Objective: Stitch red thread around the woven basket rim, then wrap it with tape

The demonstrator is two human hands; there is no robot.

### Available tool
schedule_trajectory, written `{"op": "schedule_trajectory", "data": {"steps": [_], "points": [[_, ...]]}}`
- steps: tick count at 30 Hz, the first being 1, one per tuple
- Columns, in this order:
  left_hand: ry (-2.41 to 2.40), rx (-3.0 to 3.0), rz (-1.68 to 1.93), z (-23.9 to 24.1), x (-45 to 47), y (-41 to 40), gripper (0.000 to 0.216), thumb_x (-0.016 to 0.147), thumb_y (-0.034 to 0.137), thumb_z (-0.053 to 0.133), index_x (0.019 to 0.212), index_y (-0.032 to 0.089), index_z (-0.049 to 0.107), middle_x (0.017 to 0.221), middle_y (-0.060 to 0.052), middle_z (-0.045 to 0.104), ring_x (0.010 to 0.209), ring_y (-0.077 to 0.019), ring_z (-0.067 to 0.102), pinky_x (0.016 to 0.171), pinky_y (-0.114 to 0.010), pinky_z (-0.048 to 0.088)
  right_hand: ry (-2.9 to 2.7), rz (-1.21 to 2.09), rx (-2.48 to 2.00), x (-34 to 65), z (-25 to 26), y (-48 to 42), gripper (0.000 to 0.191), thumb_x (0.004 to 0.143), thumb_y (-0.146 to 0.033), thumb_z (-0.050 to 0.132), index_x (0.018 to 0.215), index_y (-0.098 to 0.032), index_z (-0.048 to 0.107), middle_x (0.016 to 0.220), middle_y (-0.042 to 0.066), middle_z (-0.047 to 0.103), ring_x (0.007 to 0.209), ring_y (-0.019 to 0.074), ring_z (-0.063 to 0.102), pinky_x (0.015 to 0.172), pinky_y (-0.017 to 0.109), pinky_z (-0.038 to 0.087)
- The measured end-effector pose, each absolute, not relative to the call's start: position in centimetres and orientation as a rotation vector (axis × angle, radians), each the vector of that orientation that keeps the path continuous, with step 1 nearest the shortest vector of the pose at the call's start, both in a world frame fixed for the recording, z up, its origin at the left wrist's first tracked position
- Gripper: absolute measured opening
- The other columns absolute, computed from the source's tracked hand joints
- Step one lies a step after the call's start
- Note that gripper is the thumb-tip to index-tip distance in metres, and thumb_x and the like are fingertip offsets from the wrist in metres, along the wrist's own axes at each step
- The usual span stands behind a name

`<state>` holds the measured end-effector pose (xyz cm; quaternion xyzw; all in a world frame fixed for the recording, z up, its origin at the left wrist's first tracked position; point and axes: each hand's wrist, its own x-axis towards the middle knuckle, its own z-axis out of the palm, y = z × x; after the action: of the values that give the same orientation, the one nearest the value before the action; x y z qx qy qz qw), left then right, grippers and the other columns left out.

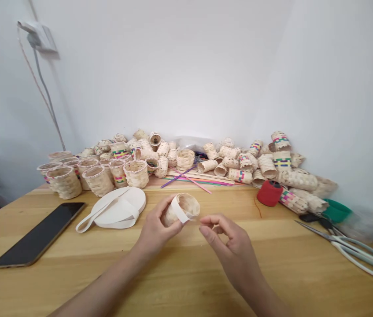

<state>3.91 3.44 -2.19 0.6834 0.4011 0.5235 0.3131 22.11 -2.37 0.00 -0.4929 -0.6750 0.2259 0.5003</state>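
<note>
My left hand (156, 226) is wrapped round a small woven bamboo basket (189, 203), tilted so its round mouth faces up and towards the right. A white ribbon strip (179, 209) lies along the near part of the rim, with my left thumb against its lower end. Just right of the basket, my right hand (234, 246) has thumb and fingertips drawn together in a pinch. Whatever is between those fingertips is too small to make out. A roll of white ribbon (130, 204) lies flat left of my left hand, its loose end looped over.
Several rimmed baskets (98, 179) stand at the back left. More woven pieces (239, 176) are heaped along the wall, with coloured strips (189, 179) before them. A phone (41, 235) lies left. A red thread spool (268, 193) and scissors (354, 251) lie right.
</note>
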Motion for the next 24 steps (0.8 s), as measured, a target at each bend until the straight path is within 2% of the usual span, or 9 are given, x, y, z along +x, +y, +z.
{"op": "schedule_trajectory", "data": {"steps": [4,12,19,24], "points": [[1.096,1.897,1.427,-2.5,4.0,3.4,0.051,0.07,0.019,0.064,0.12,0.021,0.054,0.12,-0.007,0.062,0.111,-0.0237,0.057,0.096,-0.036,0.045,-1.701,0.554,-1.234,20.5,0.5,-2.4,0.019,0.083,-0.035,0.059,0.093,-0.021,0.067,0.082,0.001,0.066,0.068,0.0137,0.058,0.057,0.02,0.044],[1.096,2.051,1.465,-2.6,3.9,3.4,0.052,0.073,0.017,0.064,0.123,0.022,0.051,0.121,-0.008,0.06,0.112,-0.023,0.056,0.097,-0.038,0.044,-1.695,0.331,-1.311,18.6,0.6,-1.8,0.015,0.084,-0.029,0.057,0.074,-0.02,0.064,0.066,-0.002,0.058,0.057,0.0117,0.049,0.054,0.023,0.032],[1.126,2.087,1.455,-2.3,4.1,3.0,0.049,0.071,0.015,0.059,0.12,0.018,0.054,0.116,-0.01,0.061,0.106,-0.024,0.057,0.093,-0.04,0.045,-1.618,0.563,-1.286,16.0,0.3,-2.7,0.013,0.082,-0.024,0.05,0.071,-0.019,0.055,0.061,-0.003,0.053,0.054,0.0106,0.046,0.049,0.021,0.031],[1.131,2.023,1.419,-2.1,4.0,2.7,0.045,0.073,0.013,0.052,0.118,0.019,0.056,0.113,-0.009,0.063,0.102,-0.0233,0.058,0.089,-0.039,0.046,-1.589,0.578,-1.285,14.8,0.3,-2.9,0.014,0.082,-0.024,0.048,0.07,-0.019,0.053,0.06,-0.002,0.053,0.054,0.0115,0.046,0.048,0.021,0.031]]}}
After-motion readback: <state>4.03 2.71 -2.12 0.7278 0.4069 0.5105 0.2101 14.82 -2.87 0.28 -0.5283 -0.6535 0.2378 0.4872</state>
